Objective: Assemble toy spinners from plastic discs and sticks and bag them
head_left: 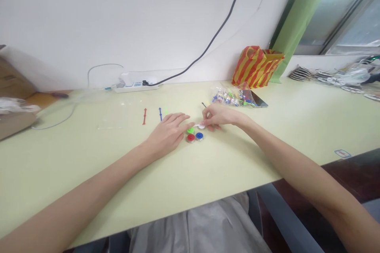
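Observation:
My left hand (pixel 169 132) lies palm down on the table with its fingers stretched out. Its index fingertip is beside a green round piece (pixel 190 130) and the edge of a white round piece (pixel 201 126). My right hand (pixel 218 116) is curled, thumb and fingers pinching at the white piece. Just in front sit a red round piece (pixel 190 138) and a blue round piece (pixel 200 136), each on a clear base. Beyond my hands lie a red arrow stick (pixel 144 116), a blue arrow stick (pixel 160 114) and a partly hidden dark one (pixel 204 105).
A clear bag of small colourful parts (pixel 228 97) lies by a phone (pixel 259 99). Behind them stands a red-yellow striped bag (pixel 257 67). A power strip (pixel 136 85) with a black cable (pixel 204 51) is by the wall. Cardboard boxes (pixel 13 79) stand at the far left.

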### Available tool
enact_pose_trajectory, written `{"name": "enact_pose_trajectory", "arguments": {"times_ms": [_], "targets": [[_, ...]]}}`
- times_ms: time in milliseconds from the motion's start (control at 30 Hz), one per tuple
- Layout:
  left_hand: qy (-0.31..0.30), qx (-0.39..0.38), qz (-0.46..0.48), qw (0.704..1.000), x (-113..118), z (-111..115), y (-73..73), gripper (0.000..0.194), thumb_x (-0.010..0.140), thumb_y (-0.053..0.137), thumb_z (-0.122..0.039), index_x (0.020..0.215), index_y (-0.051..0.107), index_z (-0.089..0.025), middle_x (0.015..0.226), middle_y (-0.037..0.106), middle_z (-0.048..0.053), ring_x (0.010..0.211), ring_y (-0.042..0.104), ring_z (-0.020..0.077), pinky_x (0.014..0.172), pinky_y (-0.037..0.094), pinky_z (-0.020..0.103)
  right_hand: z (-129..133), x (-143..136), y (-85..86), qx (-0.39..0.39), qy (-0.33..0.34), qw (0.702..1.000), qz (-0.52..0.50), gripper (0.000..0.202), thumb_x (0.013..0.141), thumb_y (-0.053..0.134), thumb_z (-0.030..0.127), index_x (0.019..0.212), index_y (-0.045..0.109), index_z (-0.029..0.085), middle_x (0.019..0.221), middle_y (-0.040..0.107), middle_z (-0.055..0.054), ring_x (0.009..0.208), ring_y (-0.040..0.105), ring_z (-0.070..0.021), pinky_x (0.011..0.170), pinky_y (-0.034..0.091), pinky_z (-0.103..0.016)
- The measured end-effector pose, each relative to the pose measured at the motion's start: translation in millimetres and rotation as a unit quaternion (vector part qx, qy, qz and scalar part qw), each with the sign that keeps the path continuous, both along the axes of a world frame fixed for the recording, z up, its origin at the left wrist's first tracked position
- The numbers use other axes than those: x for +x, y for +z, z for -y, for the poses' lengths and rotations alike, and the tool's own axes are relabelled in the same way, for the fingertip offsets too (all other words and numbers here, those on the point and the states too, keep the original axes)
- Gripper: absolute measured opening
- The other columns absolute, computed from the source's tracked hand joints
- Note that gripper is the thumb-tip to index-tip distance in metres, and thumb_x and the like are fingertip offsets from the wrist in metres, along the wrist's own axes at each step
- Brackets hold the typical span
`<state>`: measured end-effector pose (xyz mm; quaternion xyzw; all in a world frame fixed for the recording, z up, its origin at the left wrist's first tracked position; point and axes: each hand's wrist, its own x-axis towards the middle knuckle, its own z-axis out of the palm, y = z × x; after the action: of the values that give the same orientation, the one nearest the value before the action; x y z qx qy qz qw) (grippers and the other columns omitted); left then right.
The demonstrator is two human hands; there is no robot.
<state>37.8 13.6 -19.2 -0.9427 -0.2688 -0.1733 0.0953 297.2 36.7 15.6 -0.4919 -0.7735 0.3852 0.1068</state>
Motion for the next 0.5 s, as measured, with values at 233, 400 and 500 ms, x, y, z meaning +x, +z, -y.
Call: {"name": "enact_pose_trajectory", "arguments": {"times_ms": [233, 400, 500], "targets": [[-0.003, -0.008, 0.017, 1.0, -3, -1, -2.6, 0.05, 0.093, 0.042, -0.005, 0.136, 0.06, -0.023, 0.14, 0.061, 0.013, 0.134, 0.053, 0.0311, 0.107, 0.046, 0.052, 15, -11, 12.9, 0.238, 0.038, 0.956, 0.164, 0.012, 0.092, 0.067, 0.029, 0.085, 0.066, 0.019, 0.078, 0.071, -0.002, 0.062, 0.056, -0.0127, 0.061, 0.033, -0.026], [0.001, -0.003, 0.019, 1.0, -2, -2, -4.2, 0.045, 0.094, 0.042, -0.007, 0.131, 0.063, -0.022, 0.14, 0.06, 0.013, 0.134, 0.053, 0.0309, 0.109, 0.045, 0.052, 14, -9, 10.2, 0.251, 0.088, 0.948, 0.172, 0.011, 0.093, 0.065, 0.029, 0.087, 0.066, 0.019, 0.078, 0.07, -0.002, 0.065, 0.054, -0.014, 0.064, 0.031, -0.027], [0.008, -0.008, 0.019, 1.0, -2, -1, -3.5, 0.045, 0.094, 0.042, -0.007, 0.13, 0.063, -0.022, 0.141, 0.06, 0.014, 0.132, 0.053, 0.0321, 0.107, 0.046, 0.053, 13, -8, 9.2, 0.262, 0.086, 0.944, 0.182, 0.013, 0.092, 0.063, 0.024, 0.081, 0.065, 0.019, 0.072, 0.066, -0.002, 0.065, 0.052, -0.0147, 0.063, 0.029, -0.028]]}}
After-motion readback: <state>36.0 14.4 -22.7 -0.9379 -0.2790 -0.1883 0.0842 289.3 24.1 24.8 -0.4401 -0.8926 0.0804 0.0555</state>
